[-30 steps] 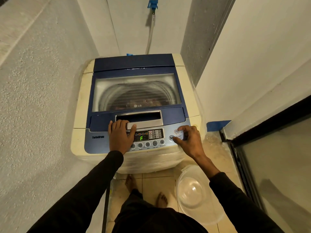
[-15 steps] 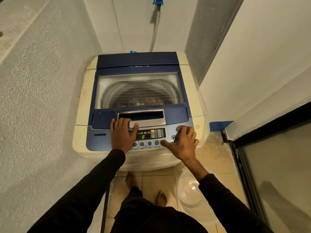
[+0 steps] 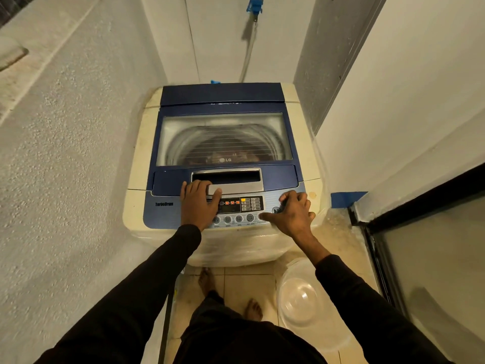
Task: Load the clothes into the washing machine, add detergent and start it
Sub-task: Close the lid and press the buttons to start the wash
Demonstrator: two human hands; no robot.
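Observation:
A cream and blue top-loading washing machine [image 3: 136,164] stands in a narrow alcove with its glass lid [image 3: 225,137] closed. Clothes [image 3: 223,155] show dimly in the drum through the glass. My left hand [image 3: 198,203] lies flat on the left part of the control panel [image 3: 241,206], fingers apart, holding nothing. My right hand [image 3: 291,214] rests on the panel's right side, its thumb stretched left onto the rightmost round button of the bottom row. Orange lights glow on the display.
A clear plastic basin [image 3: 301,298] sits on the tiled floor to the right of my bare feet. Rough walls close in on the left and right. A blue tap [image 3: 254,6] with a hose is on the back wall. A dark-framed glass door [image 3: 420,258] is at right.
My right hand moved from the start button to the row of round buttons, thumb now pressing one. The display changed from a green F to orange indicator lights. The left hand stayed put.

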